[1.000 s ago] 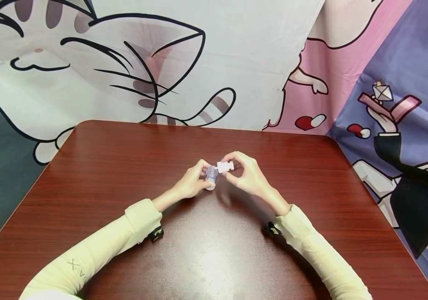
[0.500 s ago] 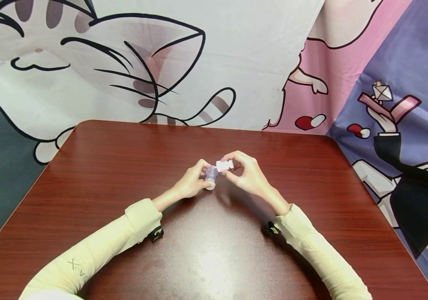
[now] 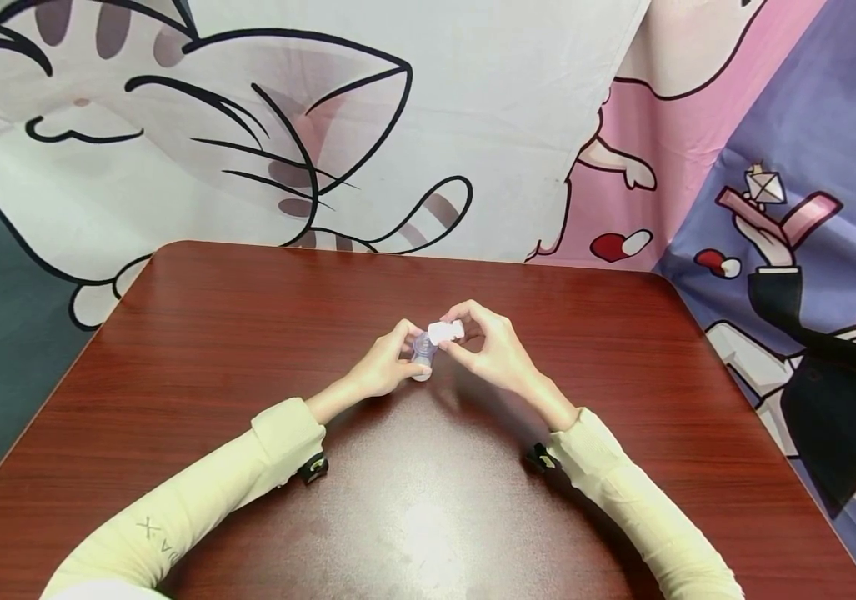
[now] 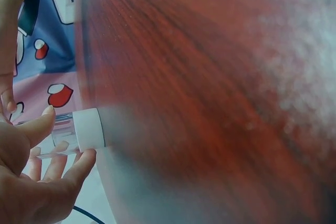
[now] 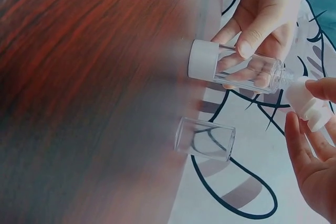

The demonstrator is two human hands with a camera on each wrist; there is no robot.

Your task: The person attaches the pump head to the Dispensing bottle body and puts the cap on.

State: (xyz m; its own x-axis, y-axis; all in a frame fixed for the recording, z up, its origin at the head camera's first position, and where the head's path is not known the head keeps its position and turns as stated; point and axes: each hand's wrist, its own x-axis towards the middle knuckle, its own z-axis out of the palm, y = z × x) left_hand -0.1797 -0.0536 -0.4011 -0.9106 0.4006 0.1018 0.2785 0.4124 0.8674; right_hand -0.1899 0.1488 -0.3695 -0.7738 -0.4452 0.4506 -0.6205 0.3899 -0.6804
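My left hand (image 3: 377,367) grips a small clear bottle (image 5: 247,72) with a white base (image 4: 89,129), fingers and thumb on either side of its wall. The bottle stands upright or nearly so, and its threaded neck shows in the right wrist view. With thumb and fingertips my right hand (image 3: 501,354) pinches a white pump head (image 3: 446,332). In the right wrist view the pump head sits tilted at the bottle's mouth; I cannot tell whether it is seated on the thread. A clear cylindrical cap (image 5: 205,139) stands on the table beside the bottle.
The reddish-brown wooden table (image 3: 247,308) spreads around both hands, with glare near its front. Behind it hangs a printed cloth (image 3: 518,125) with a cartoon cat. Dark wrist devices show under both sleeves.
My right hand has brought the white pump head slightly left, over the bottle's mouth, and it now partly covers the neck. The left hand and bottle have stayed nearly still.
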